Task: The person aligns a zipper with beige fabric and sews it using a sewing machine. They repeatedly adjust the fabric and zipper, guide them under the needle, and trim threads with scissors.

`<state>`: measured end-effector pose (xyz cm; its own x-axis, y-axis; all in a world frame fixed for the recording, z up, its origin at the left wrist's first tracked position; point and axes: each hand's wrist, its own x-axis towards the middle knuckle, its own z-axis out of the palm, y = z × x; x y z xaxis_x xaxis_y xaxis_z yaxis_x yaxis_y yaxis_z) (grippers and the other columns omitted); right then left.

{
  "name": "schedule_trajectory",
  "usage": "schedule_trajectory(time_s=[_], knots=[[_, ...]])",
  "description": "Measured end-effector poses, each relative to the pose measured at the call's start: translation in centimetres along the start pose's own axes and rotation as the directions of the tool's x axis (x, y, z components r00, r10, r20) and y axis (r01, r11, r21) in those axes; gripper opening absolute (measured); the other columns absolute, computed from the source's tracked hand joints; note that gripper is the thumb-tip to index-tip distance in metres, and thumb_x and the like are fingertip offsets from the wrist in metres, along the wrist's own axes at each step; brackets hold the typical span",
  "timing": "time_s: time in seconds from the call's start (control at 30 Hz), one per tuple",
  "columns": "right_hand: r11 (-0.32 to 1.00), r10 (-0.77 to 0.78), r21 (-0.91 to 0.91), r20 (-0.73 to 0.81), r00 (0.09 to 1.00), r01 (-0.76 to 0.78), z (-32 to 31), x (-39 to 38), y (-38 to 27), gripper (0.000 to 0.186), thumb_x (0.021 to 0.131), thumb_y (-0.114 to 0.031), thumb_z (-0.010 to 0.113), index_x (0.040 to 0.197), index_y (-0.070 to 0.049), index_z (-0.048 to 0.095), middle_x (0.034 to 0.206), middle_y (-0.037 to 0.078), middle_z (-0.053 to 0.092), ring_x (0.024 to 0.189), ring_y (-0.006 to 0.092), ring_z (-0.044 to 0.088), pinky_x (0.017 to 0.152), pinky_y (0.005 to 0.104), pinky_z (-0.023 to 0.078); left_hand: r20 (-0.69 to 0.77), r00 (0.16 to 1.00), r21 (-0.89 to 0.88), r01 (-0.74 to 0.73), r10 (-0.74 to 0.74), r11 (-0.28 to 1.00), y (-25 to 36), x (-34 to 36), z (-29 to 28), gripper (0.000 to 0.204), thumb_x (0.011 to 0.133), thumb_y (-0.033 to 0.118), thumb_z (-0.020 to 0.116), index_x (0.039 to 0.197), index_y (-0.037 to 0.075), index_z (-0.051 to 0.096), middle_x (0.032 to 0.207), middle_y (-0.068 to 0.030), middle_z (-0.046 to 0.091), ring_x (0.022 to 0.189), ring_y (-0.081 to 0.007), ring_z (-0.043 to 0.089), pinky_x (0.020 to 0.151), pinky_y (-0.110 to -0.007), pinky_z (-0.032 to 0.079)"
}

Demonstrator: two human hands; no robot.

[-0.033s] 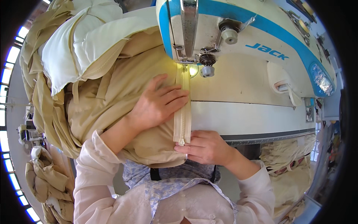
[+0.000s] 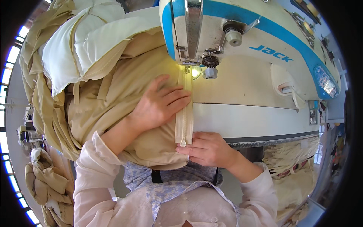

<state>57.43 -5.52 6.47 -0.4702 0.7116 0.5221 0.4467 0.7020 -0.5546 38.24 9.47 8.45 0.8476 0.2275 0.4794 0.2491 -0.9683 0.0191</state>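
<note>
Beige fabric (image 2: 143,64) lies under the presser foot (image 2: 187,69) of a white and blue sewing machine (image 2: 238,56). A cream zipper (image 2: 184,121) runs lengthwise along the fabric's right edge from the foot toward me. My left hand (image 2: 159,104) rests on the fabric, fingers apart, fingertips on the left side of the zipper tape. My right hand (image 2: 206,149) has its fingers closed on the fabric edge at the zipper's near end, beside the pull tab (image 2: 183,143). What lies under those fingers is partly hidden.
Piled white padded fabric (image 2: 83,45) and beige cloth (image 2: 43,125) lie at the left, with another bundle (image 2: 47,174) below. More cream fabric (image 2: 287,174) is at the lower right. A ruler strip (image 2: 272,139) runs along the table's front edge; small machinery (image 2: 30,128) sits at far left.
</note>
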Motion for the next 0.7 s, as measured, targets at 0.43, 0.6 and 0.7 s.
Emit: schedule_trajectory(time_s=[0.43, 0.6, 0.7], knots=[[0.997, -0.02, -0.072, -0.033, 0.999, 0.018, 1.0, 0.8, -0.4, 0.024, 0.079, -0.008, 0.073, 0.101, -0.003, 0.07, 0.107, 0.009, 0.07, 0.106, 0.0261, 0.068, 0.096, 0.0388, 0.058, 0.037, 0.973, -0.11, -0.225, 0.23, 0.968, -4.5, 1.5, 0.2, 0.038, 0.078, 0.011, 0.069, 0.116, 0.005, 0.068, 0.12, -0.0073, 0.068, 0.114, -0.0273, 0.066, 0.096, -0.042, 0.053], [0.996, -0.04, -0.077, 0.007, 0.999, 0.041, 1.3, -0.7, -1.5, 0.021, 0.081, -0.009, 0.07, 0.1, -0.002, 0.067, 0.108, 0.008, 0.064, 0.111, 0.0244, 0.063, 0.105, 0.0422, 0.054, 0.126, 0.984, -0.263, -0.086, 0.123, 0.961, -0.3, -0.9, -1.9, 0.039, 0.078, 0.013, 0.073, 0.116, 0.004, 0.068, 0.122, -0.0102, 0.067, 0.115, -0.0318, 0.065, 0.094, -0.044, 0.055], [0.995, -0.043, -0.091, 0.006, 0.999, 0.043, 1.2, -0.6, -1.4, 0.027, 0.077, -0.009, 0.073, 0.103, -0.004, 0.07, 0.109, 0.008, 0.066, 0.106, 0.0261, 0.065, 0.1, 0.0417, 0.057, 0.138, 0.99, -0.289, 0.016, 0.025, 0.957, 1.0, -1.0, -2.4, 0.036, 0.079, 0.021, 0.076, 0.111, 0.004, 0.069, 0.12, -0.0095, 0.067, 0.117, -0.0306, 0.064, 0.099, -0.045, 0.053]])
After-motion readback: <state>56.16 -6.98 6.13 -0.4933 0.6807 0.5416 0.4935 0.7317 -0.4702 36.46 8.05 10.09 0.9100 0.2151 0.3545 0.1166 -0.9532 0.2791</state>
